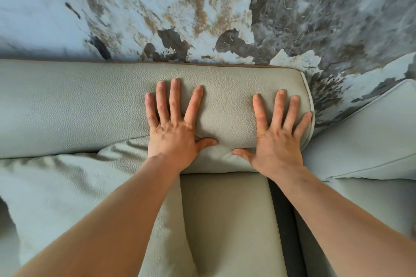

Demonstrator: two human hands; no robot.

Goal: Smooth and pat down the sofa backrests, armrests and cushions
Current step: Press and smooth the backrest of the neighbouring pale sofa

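Head view, pale green leather sofa backrest (225,87) against a marbled wall (202,11), left hand (174,132) and right hand (278,141) flat on the backrest, fingers spread, a seat cushion (225,220) just below the backrest.

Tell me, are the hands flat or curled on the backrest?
Flat: left hand and right hand lie spread, palms down, on the backrest.

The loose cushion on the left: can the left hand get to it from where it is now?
Probably yes. The left hand lies flat on the backrest, and the wrinkled cushion sits directly below and beside its wrist. Nothing lies between them, so a short slide down and left should reach it.
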